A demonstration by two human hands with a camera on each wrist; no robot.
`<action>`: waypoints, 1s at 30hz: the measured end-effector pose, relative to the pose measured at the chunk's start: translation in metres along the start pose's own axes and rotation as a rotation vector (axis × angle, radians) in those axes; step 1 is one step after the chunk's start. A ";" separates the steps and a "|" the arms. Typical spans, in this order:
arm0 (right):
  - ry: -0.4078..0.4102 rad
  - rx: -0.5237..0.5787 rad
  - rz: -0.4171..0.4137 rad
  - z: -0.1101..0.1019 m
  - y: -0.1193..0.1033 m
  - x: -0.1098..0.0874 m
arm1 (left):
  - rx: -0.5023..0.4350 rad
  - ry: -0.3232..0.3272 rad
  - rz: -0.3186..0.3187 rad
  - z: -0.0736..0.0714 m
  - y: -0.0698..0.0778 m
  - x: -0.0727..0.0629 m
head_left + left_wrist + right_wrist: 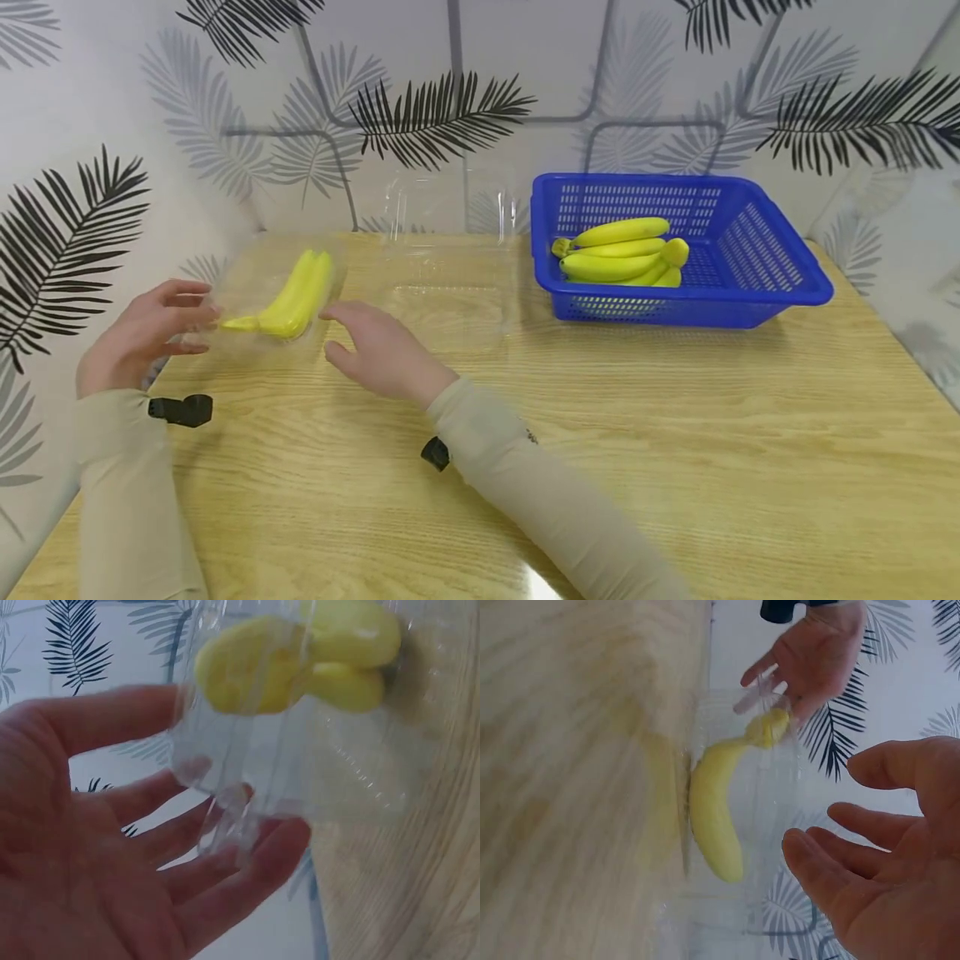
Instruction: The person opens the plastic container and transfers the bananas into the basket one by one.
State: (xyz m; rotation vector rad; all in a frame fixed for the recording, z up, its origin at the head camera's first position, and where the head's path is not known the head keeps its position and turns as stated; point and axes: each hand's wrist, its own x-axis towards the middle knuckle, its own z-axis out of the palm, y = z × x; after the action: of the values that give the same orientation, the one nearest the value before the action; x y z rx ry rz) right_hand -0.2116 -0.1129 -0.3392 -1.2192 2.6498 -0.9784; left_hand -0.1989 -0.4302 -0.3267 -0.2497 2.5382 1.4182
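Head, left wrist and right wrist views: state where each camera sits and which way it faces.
Head: on the head, facing forward and down at the wooden table, clear plastic container of bananas and blue basket; left hand, right hand and sleeves show.
Left wrist: on that wrist, facing the container past the left hand; only that hand shows.
Right wrist: on that wrist, facing across at the container; right hand near, left hand beyond.
Wrist views share the container and left hand.

Head view faces forward and down
Close-up wrist views share the bananas (255, 667): top in left's, centre in right's.
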 end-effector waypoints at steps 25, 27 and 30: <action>-0.033 0.242 0.089 0.048 0.000 -0.006 | -0.041 -0.065 -0.019 -0.001 -0.003 0.003; -0.051 0.292 0.091 0.048 0.000 -0.006 | -0.063 -0.056 -0.022 -0.001 -0.003 0.002; -0.048 0.384 0.064 0.048 0.000 -0.005 | -0.110 -0.031 -0.009 -0.003 -0.002 -0.001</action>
State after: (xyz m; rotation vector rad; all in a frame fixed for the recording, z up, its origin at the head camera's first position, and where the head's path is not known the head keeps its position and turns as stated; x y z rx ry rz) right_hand -0.1936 -0.1342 -0.3785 -1.0483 2.3003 -1.3464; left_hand -0.1979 -0.4341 -0.3264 -0.2557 2.4347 1.5486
